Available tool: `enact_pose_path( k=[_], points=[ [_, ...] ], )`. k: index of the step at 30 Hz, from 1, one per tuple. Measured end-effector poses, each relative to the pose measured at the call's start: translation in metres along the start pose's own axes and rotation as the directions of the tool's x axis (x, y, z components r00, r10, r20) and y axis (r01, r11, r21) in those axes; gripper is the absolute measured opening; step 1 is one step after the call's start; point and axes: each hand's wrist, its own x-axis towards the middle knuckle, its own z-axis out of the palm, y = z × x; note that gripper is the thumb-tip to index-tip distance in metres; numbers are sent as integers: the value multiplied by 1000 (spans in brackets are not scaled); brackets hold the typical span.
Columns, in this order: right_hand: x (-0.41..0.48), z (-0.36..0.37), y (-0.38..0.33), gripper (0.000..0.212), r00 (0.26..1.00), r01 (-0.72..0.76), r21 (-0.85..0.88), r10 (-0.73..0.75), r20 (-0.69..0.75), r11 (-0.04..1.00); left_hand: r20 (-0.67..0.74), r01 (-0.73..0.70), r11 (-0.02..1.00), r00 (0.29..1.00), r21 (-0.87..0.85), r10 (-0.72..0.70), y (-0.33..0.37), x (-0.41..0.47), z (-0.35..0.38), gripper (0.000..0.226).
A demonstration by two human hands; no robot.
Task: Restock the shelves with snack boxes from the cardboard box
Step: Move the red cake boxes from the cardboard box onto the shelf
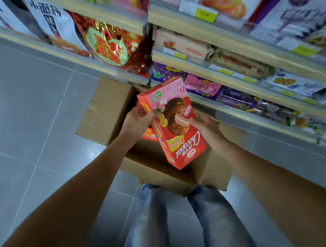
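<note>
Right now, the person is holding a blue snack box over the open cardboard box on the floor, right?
Not quite. The snack box is red, not blue. The head view shows the left hand gripping it over the open cardboard box on the floor.

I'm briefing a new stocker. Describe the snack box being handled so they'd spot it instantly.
On the grey floor beside the shelves sits an open cardboard box. Above it, the left hand grips a red Chocopai box, the only one lifted, with a chocolate pie pictured.
</note>
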Motion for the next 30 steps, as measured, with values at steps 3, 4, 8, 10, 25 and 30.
enact_pose_path(
  k=[3, 4, 8, 10, 25, 30],
  points=[
    [-35, -26, -34, 87, 997, 56, -5, -56, 50, 998, 25, 14, 999, 1000, -52, -13, 47, -34, -11, 14],
    [-43, -32, -43, 90, 996, 68, 18, -69, 61, 998, 39, 19, 998, 999, -58, -17, 60, -42, -14, 19],
    [-99, -48, -87, 79, 988, 78, 123, -93, 120, 989, 121, 38, 994, 992, -103, -26, 122, -79, -22, 24],
    [-129, -53, -113, 69, 988, 104, 137, -118, 96, 985, 126, 29, 996, 992, -89, -18, 151, -92, -28, 27],
    [-287, -93, -267, 42, 866, 492, -226, -499, 30, 841, 317, -563, 739, 824, 370, 470, 369, -197, -90, 68],
    [-331, -116, -309, 62, 852, 508, -327, -520, 58, 797, 451, -623, 625, 778, 470, 438, 420, -233, -120, 68]
  ],
)
